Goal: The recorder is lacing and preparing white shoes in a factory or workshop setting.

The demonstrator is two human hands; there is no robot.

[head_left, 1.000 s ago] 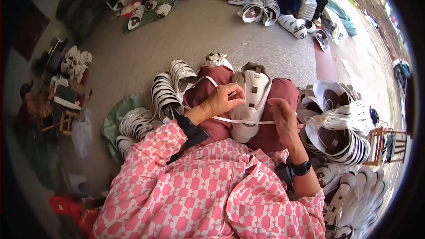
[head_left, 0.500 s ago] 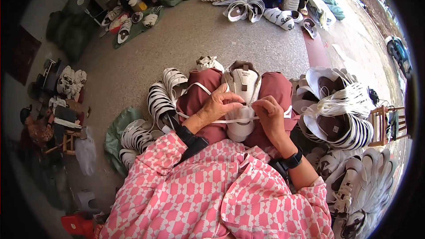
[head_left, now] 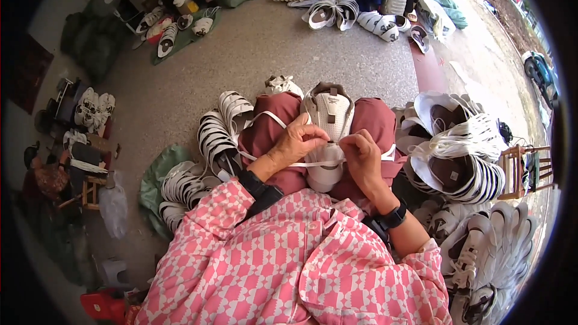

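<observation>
A white shoe upper point(head_left: 328, 111) with a brown collar lies between my knees, its toe toward me. A long white shoelace point(head_left: 326, 163) crosses over it and loops out over both thighs. My left hand point(head_left: 293, 143) is at the lacing area with thumb and forefinger pinched together, seemingly on the lace; the exact grip is too small to make out. Just right of it, my right hand point(head_left: 363, 153) pinches the lace with curled fingers, close above the shoe. The fingertips of the two hands are a short way apart.
Nested white uppers point(head_left: 220, 135) stand by my left leg, near a green sack point(head_left: 158, 189). Large stacks of uppers point(head_left: 457, 150) and laced shoes point(head_left: 475, 253) crowd my right side, with a wooden chair point(head_left: 513, 171) beyond. Co-workers sit among shoes at the far side and far left.
My right hand has shifted slightly left, closer to my left hand. My left hand stays almost still. At the far right, a co-worker's hand has moved outward, with a lace stretched from it.
</observation>
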